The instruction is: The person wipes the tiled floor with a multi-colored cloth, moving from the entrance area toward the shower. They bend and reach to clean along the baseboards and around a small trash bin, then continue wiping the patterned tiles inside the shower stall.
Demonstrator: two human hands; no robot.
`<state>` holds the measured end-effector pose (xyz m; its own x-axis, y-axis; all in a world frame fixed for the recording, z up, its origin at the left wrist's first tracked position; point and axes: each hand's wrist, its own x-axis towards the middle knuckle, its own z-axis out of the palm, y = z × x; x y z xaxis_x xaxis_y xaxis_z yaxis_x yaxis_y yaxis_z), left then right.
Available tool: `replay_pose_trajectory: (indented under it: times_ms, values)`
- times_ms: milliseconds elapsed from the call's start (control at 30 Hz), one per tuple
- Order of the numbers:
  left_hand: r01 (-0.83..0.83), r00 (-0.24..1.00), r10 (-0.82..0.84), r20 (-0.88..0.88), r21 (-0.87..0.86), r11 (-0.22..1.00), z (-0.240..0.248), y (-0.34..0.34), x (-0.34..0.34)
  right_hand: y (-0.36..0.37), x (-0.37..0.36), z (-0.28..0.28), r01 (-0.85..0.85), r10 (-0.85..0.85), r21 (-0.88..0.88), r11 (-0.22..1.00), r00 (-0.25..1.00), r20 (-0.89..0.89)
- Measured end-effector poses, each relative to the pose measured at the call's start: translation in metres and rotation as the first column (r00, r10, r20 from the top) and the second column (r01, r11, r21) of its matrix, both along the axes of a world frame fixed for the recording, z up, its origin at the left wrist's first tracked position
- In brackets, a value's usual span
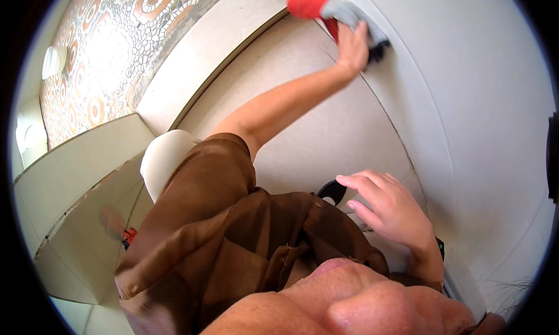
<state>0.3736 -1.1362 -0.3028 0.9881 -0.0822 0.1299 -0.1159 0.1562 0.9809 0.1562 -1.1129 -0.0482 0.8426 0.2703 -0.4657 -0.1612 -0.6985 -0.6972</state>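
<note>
My left arm stretches up and to the right, and my left hand (353,47) presses a red, grey and black cloth (349,12) against the low part of the white wall (466,102), where it meets the tiled floor (303,108). Motion blurs the cloth, and its folds hide part of my fingers' grip. Nearer to me, my right hand (390,207) hovers beside the same wall with its fingers loosely spread and nothing in them. Below that hand, a dark shoe (332,192) partly shows.
A pale raised ledge (198,44) borders the floor on the far left, with patterned mosaic flooring (116,61) beyond it. Glossy tiled steps or panels (87,160) stand at the left. A rounded cream surface (163,160) shows beside my brown sleeve (204,189).
</note>
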Motion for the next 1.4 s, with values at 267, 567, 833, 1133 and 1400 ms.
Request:
replay_pose_trajectory:
  times_ms: [267,567,833,1133,1400]
  values:
    - [0.018,0.897,-0.185,-0.402,-0.383,0.923,-0.068,0.058,0.153,-0.005,0.003,-0.008,0.04,-0.04,0.004,0.999,0.999,0.022]
    - [0.216,0.971,-0.22,-0.097,-0.051,0.975,-0.025,-0.008,-0.072,0.007,0.013,-0.009,-0.04,0.039,0.02,0.999,0.998,0.039]
    - [0.321,0.733,-0.274,-0.622,-0.04,0.946,-0.099,0.036,0.059,0.003,0.006,-0.001,-0.015,0.015,-0.003,1.0,1.0,0.002]
    - [0.072,0.991,-0.052,-0.125,0.166,0.983,-0.073,-0.014,-0.051,0.006,0.005,-0.002,-0.043,0.042,0.022,0.999,0.998,0.048]
    - [-0.129,0.987,0.157,-0.03,0.437,0.89,-0.147,0.041,0.122,-0.004,-0.004,0.003,0.029,-0.029,-0.008,1.0,0.999,0.026]
